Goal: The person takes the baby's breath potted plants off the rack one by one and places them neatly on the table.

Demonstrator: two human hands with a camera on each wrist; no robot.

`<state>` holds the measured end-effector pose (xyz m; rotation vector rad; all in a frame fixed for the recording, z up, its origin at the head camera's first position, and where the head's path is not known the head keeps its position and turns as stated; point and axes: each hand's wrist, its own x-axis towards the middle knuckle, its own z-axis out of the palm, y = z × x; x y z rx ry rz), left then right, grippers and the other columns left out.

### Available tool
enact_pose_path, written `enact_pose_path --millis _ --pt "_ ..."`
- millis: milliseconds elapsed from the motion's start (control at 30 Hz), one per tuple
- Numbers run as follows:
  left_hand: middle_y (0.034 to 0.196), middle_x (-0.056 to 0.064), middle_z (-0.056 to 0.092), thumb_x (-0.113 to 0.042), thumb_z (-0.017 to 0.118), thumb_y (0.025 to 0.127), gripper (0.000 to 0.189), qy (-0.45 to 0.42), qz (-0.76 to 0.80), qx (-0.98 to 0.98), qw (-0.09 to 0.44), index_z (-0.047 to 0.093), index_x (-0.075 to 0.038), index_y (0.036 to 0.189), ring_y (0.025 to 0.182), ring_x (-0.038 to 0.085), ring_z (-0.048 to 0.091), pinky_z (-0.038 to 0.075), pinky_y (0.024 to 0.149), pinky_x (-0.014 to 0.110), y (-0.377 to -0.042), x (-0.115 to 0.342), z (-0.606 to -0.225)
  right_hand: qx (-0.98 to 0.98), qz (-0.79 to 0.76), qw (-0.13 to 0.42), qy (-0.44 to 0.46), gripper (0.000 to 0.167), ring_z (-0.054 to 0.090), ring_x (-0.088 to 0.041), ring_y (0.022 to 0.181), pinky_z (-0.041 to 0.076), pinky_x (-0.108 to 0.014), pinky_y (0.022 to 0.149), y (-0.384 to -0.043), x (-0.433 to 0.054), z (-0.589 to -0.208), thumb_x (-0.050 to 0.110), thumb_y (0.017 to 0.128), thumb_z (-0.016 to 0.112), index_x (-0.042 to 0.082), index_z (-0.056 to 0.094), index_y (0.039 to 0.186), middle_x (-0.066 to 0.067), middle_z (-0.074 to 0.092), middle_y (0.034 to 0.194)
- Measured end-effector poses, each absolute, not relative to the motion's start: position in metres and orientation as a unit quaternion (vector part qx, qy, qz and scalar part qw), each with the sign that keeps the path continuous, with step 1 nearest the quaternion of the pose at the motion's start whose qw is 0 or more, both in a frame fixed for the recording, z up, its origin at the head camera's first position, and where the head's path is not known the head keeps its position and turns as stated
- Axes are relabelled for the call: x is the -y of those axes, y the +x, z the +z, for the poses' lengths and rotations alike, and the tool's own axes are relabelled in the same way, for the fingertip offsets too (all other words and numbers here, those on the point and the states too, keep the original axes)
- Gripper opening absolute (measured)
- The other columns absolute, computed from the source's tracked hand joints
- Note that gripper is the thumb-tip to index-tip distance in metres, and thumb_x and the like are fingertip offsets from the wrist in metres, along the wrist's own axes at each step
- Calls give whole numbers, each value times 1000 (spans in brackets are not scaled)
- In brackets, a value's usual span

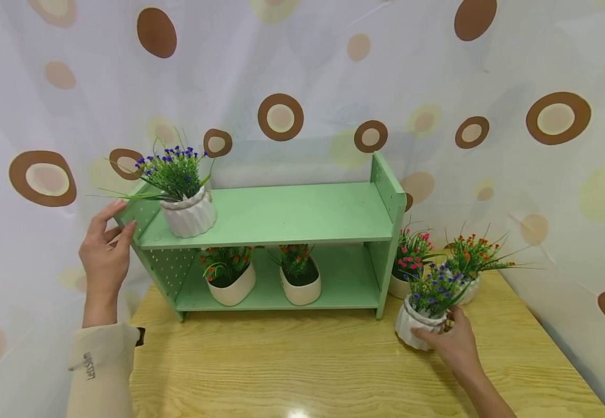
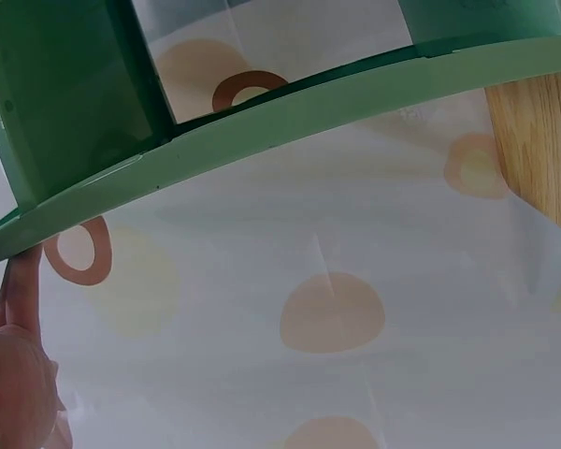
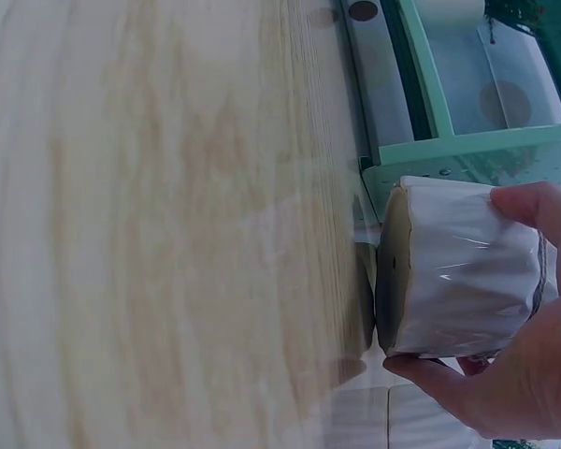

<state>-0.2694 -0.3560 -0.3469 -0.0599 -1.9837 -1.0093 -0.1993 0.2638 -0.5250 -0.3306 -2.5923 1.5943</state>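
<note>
My right hand (image 1: 456, 342) grips a white ridged flowerpot (image 1: 420, 324) with purple flowers, just right of the green shelf (image 1: 281, 212). In the right wrist view, thumb and fingers span the pot (image 3: 467, 271), and its underside shows, close over the table. My left hand (image 1: 105, 249) is at the shelf's upper left corner, its thumb and forefinger on either side of the panel edge. In the left wrist view, a finger of the left hand (image 2: 23, 299) meets the green edge (image 2: 262, 140). A similar white pot (image 1: 187, 216) with purple flowers stands on the top board's left end.
Two cream pots, one on the left (image 1: 233, 285) and one near the middle (image 1: 302, 284), stand on the lower board with orange-red flowers. Behind the held pot are a pink-flowered pot (image 1: 400, 285) and an orange-flowered one (image 1: 470, 290). The wooden table (image 1: 281, 366) meets a patterned wall covering (image 1: 313, 69).
</note>
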Motion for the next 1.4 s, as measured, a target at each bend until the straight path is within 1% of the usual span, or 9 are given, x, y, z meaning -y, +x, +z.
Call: enact_pose_path --millis 267,433,500,533,700,867,1000,1267,1400 --pt "148 -9 60 -11 71 99 42 -23 -407 798 443 66 -20 140 92 -24 54 49 82 1 -269 356 -346 844 527 65 -74 101 46 -32 122 47 -14 78 -201 -263 -529 17 81 90 -9 25 155 -27 42 144" --pt "149 -10 60 -12 71 99 42 -20 -407 799 441 66 -21 140 93 -23 55 50 83 3 -270 356 -346 844 527 66 -69 99 47 -19 116 46 -12 81 -201 -262 -529 15 80 90 -6 27 154 -23 42 146" --pt "149 -10 60 -12 71 99 42 -19 -407 800 441 66 -21 140 93 -23 55 50 83 3 -270 356 -346 844 528 67 -69 99 47 -16 115 46 -11 81 -200 -261 -529 13 79 91 -6 27 153 -23 43 146" --pt "149 -9 60 -12 71 99 42 -19 -407 800 442 66 -21 140 92 -23 55 50 83 3 -270 356 -346 843 529 67 -69 100 47 -17 115 46 -10 81 -200 -260 -529 13 79 91 -6 27 153 -23 43 146" --pt "149 -10 60 -11 69 100 42 -23 -403 798 447 66 -21 140 92 -25 53 49 82 1 -270 355 -346 835 542 62 -74 103 47 -32 126 45 -7 81 -199 -258 -529 11 78 91 -6 24 154 -25 39 149" --pt "149 -9 60 -9 69 99 42 -29 -405 796 448 66 -20 140 92 -26 53 48 80 0 -270 355 -347 826 556 53 -79 104 45 -36 131 45 -6 82 -196 -256 -528 9 80 90 -4 21 157 -25 37 151" --pt "149 -9 60 -9 70 99 42 -27 -408 795 448 66 -20 140 92 -25 54 48 80 0 -269 356 -347 826 557 48 -71 104 44 -43 134 45 -6 82 -196 -258 -526 9 81 89 -6 20 157 -28 35 152" --pt "149 -10 60 -10 70 99 42 -19 -408 796 448 66 -22 140 93 -23 54 49 81 1 -267 356 -346 818 569 37 -72 92 39 -45 141 41 -1 84 -194 -260 -524 14 87 85 -5 26 155 -26 33 156" --pt "149 -8 60 -10 69 100 41 -29 -409 794 449 66 -20 140 93 -24 54 48 82 1 -268 354 -347 821 564 21 -90 91 40 -43 142 41 -1 84 -193 -261 -524 19 88 84 -2 27 156 -24 33 158"
